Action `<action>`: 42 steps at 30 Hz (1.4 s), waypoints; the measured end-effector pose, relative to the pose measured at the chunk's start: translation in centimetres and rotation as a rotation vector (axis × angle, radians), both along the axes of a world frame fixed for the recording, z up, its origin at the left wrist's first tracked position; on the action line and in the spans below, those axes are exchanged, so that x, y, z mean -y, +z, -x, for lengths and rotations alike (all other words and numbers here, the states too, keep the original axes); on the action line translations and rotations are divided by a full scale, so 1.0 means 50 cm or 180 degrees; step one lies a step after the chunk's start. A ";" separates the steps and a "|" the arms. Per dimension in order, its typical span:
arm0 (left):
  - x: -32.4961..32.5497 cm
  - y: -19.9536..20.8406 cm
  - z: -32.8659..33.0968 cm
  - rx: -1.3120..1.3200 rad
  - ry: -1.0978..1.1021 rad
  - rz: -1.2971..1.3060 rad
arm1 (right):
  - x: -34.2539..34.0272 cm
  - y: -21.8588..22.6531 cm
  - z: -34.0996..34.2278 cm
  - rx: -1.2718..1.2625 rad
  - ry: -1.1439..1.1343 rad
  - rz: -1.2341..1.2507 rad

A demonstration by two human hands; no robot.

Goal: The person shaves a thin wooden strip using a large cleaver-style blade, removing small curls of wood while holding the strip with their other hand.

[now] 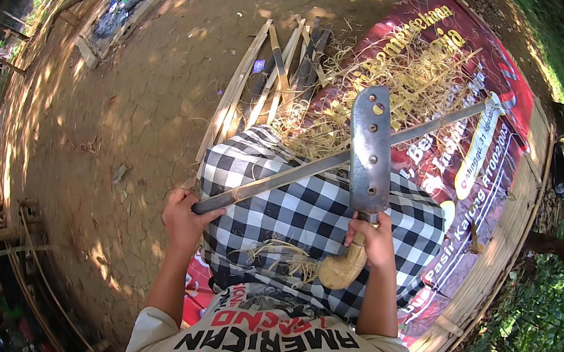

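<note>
A long, flat bamboo strip (282,178) slants across my lap from lower left to upper right. Its near end is gripped by my left hand (186,219), thumb on top. In my right hand (373,238) is a broad cleaver-like knife (371,152) with several holes along its blade and a curved wooden handle (341,268). The blade points away from me and overlaps the strip, which passes behind it; whether they touch I cannot tell. Black-and-white checked cloth (255,222) covers my legs, with a few thin shavings (279,256) lying on it.
Curly bamboo shavings (419,87) are heaped on a red printed banner (480,228) ahead and to the right. Several split bamboo pieces (245,87) lie beyond my knees. A bamboo-slat edge (494,286) runs along the right. Cracked earth ground (109,148) stretches left, toward a framed ash pit (131,3).
</note>
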State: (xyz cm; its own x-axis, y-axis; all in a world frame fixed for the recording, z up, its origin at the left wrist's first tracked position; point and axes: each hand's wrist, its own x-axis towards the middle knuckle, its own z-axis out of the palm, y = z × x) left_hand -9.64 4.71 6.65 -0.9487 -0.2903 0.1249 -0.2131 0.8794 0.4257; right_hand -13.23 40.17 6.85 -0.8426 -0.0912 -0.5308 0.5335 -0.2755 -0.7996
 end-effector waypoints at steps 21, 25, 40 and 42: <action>0.056 -0.001 0.005 0.1457 -0.0509 -0.1245 | 0.028 -0.013 0.002 0.0084 0.0181 0.0011; 0.068 -0.036 -0.007 0.1490 -0.0536 -0.1489 | 0.017 -0.006 0.002 0.0091 0.0107 -0.0100; 0.072 -0.025 -0.017 0.1483 -0.0635 -0.2003 | -0.002 -0.019 -0.004 0.0040 -0.0248 -0.0128; 0.064 -0.027 -0.021 0.1370 -0.0615 -0.1866 | 0.001 -0.025 -0.011 0.0030 -0.0272 -0.0097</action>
State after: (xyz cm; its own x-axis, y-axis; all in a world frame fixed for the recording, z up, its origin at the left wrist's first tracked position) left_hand -8.56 1.52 5.29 -0.9196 -0.0184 -0.3925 -0.3314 0.5729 0.7496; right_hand -12.67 40.14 5.58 -0.8416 -0.0028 -0.5400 0.5165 -0.2960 -0.8035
